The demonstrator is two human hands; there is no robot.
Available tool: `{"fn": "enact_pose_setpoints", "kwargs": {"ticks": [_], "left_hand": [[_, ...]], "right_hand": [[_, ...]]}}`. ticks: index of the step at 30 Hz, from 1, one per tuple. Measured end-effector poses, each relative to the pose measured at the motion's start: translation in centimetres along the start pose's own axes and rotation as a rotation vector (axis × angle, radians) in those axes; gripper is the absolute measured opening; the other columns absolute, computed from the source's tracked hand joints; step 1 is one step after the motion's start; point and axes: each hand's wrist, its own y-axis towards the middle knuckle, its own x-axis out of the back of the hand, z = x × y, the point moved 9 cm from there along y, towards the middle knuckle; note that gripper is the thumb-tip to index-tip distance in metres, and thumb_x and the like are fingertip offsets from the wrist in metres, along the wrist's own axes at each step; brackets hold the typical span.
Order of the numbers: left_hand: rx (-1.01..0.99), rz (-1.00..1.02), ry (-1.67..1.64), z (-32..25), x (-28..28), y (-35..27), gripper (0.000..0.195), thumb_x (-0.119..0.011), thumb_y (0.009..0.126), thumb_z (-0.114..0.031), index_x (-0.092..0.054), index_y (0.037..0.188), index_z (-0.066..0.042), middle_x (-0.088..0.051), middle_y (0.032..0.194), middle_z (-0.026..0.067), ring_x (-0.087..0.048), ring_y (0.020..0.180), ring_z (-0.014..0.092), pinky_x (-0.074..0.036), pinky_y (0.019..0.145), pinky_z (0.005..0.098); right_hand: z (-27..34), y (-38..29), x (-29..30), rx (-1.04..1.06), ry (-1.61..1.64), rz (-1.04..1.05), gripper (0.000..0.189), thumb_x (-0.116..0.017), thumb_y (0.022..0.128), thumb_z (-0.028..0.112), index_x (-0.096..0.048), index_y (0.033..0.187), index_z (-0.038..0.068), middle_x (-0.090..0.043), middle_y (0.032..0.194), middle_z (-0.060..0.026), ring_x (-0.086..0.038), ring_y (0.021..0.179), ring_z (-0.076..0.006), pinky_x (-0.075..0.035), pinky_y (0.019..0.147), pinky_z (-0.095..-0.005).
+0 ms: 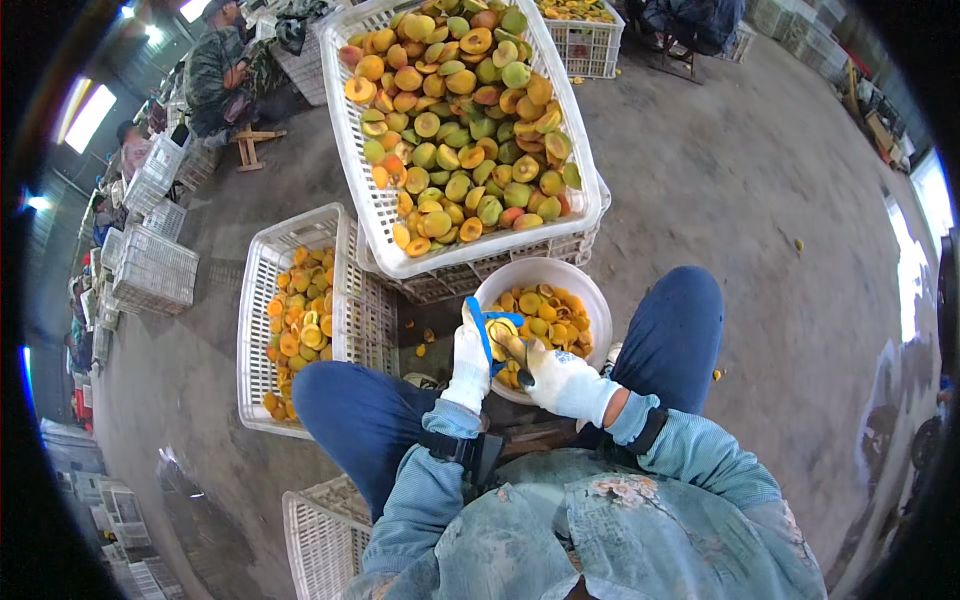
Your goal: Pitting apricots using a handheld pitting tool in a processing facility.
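Observation:
My left hand (472, 352), in a white glove with blue-coated fingers, holds a yellow fruit half (501, 328) over a white plastic basin (602, 311). My right hand (564, 379), in a white glove, reaches in from the other side with brown-stained fingertips against the fruit. Whether a small tool is in its grip I cannot tell. Inside the basin lie many orange-yellow fruit halves (551, 307), apricots or small peaches. Beyond it, a white plastic crate (409, 264) is heaped with green to orange fruit halves (465, 142), some with hollow centres showing.
The heaped crate rests on another crate (480, 274). Left of the basin, a white crate (251, 330) contains more halves (304, 322). Another crate (326, 540) stands by my left leg. A seated person (217, 67), a wooden stool (251, 146) and stacked crates (156, 266) are farther left.

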Motion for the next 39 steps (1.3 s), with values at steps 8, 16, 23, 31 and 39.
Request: {"fn": "enact_pose_setpoints", "kwargs": {"ticks": [8, 16, 23, 31, 39], "left_hand": [[-0.022, 0.05, 0.524, -2.0, -0.3, -0.7, 0.051, -0.032, 0.094, -0.049, -0.05, 0.121, -0.009, -0.065, 0.081, 0.0057, -0.057, 0.062, 0.009, -0.045, 0.05, 0.0224], [-0.156, 0.219, 1.684, -1.5, 0.8, 1.6, 0.049, -0.031, 0.095, -0.043, -0.052, 0.116, -0.005, -0.06, 0.084, 0.0264, -0.059, 0.088, 0.037, -0.047, 0.077, 0.0436], [-0.011, 0.202, 1.582, -2.8, -1.4, 0.0, 0.059, -0.028, 0.09, -0.053, -0.064, 0.1, -0.008, -0.061, 0.1, 0.0228, -0.057, 0.098, 0.038, -0.042, 0.088, 0.043], [0.158, 0.03, 1.129, -3.9, -1.8, -1.0, 0.058, -0.032, 0.091, -0.05, -0.059, 0.106, -0.001, -0.065, 0.09, 0.02, -0.061, 0.091, 0.033, -0.047, 0.081, 0.0359], [-0.532, -0.037, 0.588, -3.2, -0.9, -1.1, 0.045, -0.042, 0.093, -0.035, -0.049, 0.118, 0.001, -0.065, 0.092, 0.0118, -0.063, 0.08, 0.022, -0.049, 0.074, 0.0303]], "right_hand": [[-1.3, 1.1, -1.6, 0.075, 0.037, 0.094, 0.038, -0.05, 0.082, 0.023, -0.048, 0.101, -0.009, -0.061, 0.087, -0.028, -0.061, 0.086, -0.0385, -0.049, 0.073, -0.0417], [-0.6, 0.2, -2.7, 0.102, -0.032, 0.129, 0.035, -0.05, 0.081, 0.019, -0.049, 0.101, -0.01, -0.061, 0.088, -0.0266, -0.061, 0.086, -0.0374, -0.048, 0.072, -0.0417], [-0.7, -0.2, -3.2, 0.11, -0.034, 0.241, 0.034, -0.049, 0.082, 0.017, -0.048, 0.106, -0.008, -0.062, 0.089, -0.0257, -0.061, 0.086, -0.037, -0.049, 0.072, -0.0422], [-2.4, 0.6, -2.1, -0.035, 0.004, 0.119, 0.035, -0.057, 0.079, 0.021, -0.052, 0.102, -0.005, -0.061, 0.092, -0.0266, -0.061, 0.089, -0.036, -0.049, 0.073, -0.0412], [-1.9, -0.3, -2.6, -0.215, 0.914, 0.402, 0.023, -0.057, 0.078, 0.019, -0.053, 0.085, -0.003, -0.055, 0.062, -0.0086, -0.055, 0.046, -0.0169, -0.044, 0.039, -0.0293]]}}
